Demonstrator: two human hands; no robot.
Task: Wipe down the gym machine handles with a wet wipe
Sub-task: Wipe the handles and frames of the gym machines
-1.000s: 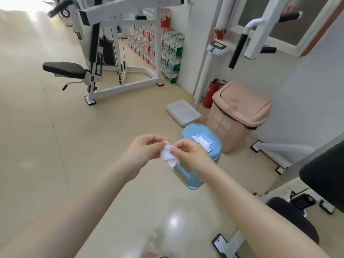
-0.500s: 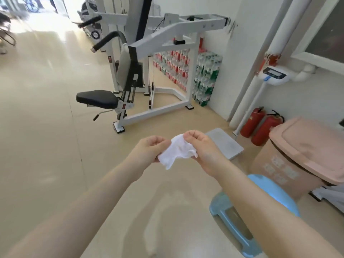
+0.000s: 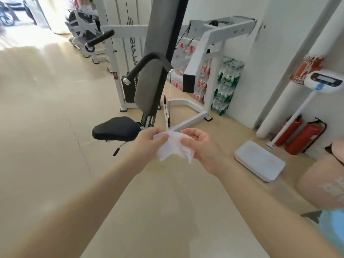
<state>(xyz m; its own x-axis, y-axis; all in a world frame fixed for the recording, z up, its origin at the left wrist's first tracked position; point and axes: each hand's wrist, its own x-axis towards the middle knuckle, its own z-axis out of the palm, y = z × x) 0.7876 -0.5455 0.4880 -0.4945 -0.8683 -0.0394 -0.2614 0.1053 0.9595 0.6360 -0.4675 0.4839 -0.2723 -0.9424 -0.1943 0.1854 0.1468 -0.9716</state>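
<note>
**Wet wipe spread between both hands in front of the gym machine**

Fingers (image 3: 188, 141) of the right hand (image 3: 202, 146) are curled and pinch the right edge of the wet wipe (image 3: 174, 146); the left hand (image 3: 147, 142) pinches its left edge between thumb and curled fingertips. The wipe is white, partly unfolded and crumpled, stretched between the two hands in the air above the beige floor (image 3: 46, 146), with its lower corners hanging loose. Both bare forearms reach in from the bottom of the view.

At the lower right edge a light blue object (image 3: 335, 226) and a pink bin (image 3: 323, 183) are partly in view, blurred. Beside the bin a flat white scale platform (image 3: 259, 161) lies on the floor, and beyond it two red fire extinguishers (image 3: 301, 138) stand against the wall.

Just behind the hands is the black seat (image 3: 115, 128) of the white-framed gym machine (image 3: 201, 58), with a grey back pad (image 3: 149, 86) above it. A black curved handle (image 3: 143, 65) arches over the pad, and a second black handle (image 3: 99, 40) juts out higher to the left. Behind the frame, wrapped packs of bottles (image 3: 225, 84) are stacked along the wall.
</note>
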